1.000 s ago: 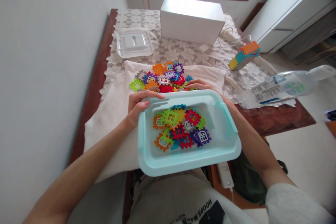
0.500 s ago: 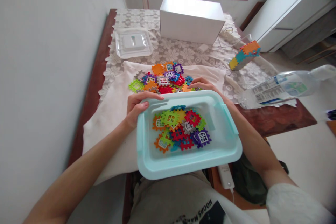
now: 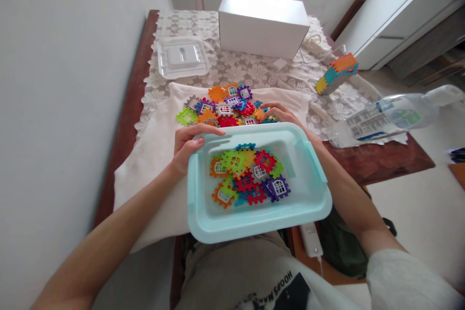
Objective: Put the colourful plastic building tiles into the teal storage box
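My left hand [image 3: 187,146] is closed on the far-left corner of a pale turquoise plastic tub [image 3: 308,210], thumb and fingers over its rim. The tub is tilted towards me in front of my body. Inside lies a loose heap of interlocking plastic building pieces [image 3: 245,182] in green, red, orange, purple and grey, some with window lattices. Beyond the far rim, my right hand [image 3: 281,111] curls its fingers round pieces at the right end of a second pile of building pieces [image 3: 225,109]. The tub hides part of this hand and its thumb.
The pile rests on a white cloth [image 3: 145,174] over a lace tablecloth [image 3: 250,73]. Behind stand a clear lid [image 3: 182,57] and a white box [image 3: 259,31]. To the right are a block of joined pieces [image 3: 336,73] and a clear plastic bottle [image 3: 385,116]. A wall [image 3: 72,82] borders the left.
My right fingers have moved slightly and curled more over the pieces at the pile's right end. My left hand keeps its hold on the tub. The view has shifted a little.
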`<state>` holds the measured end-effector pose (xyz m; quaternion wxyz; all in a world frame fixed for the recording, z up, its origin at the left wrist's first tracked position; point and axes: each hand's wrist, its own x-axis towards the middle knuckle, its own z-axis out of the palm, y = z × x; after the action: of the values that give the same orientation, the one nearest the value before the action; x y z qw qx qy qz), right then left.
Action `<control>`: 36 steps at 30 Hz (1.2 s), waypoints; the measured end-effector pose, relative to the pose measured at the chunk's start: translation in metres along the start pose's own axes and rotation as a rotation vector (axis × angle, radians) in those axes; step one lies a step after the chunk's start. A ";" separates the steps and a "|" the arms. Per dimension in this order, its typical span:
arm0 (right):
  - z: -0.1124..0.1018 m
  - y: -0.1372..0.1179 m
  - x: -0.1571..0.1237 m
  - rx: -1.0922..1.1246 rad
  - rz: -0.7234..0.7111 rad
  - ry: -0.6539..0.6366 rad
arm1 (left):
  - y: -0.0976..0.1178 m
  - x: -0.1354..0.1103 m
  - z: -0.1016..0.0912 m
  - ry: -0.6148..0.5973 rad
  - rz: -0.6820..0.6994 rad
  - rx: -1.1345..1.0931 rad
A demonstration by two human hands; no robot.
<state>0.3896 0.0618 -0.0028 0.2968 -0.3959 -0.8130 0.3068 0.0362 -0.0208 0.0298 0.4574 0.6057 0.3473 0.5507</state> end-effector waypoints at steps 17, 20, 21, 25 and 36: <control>-0.009 0.008 0.005 -0.008 0.118 0.218 | 0.003 0.001 0.002 -0.005 -0.012 -0.012; -0.011 0.013 0.005 0.036 0.128 0.308 | 0.002 0.000 0.002 0.004 -0.025 -0.006; -0.011 0.014 0.005 0.074 0.128 0.329 | 0.001 -0.001 0.001 0.004 -0.025 -0.009; -0.009 0.013 0.002 0.190 0.116 0.255 | -0.002 -0.001 0.000 0.002 -0.035 -0.032; -0.004 0.039 0.007 -0.015 0.100 -0.061 | 0.001 0.001 0.001 0.009 -0.023 -0.012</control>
<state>0.4071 0.0877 -0.0269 0.2534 -0.4286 -0.8031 0.3272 0.0373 -0.0204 0.0307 0.4656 0.5964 0.3532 0.5503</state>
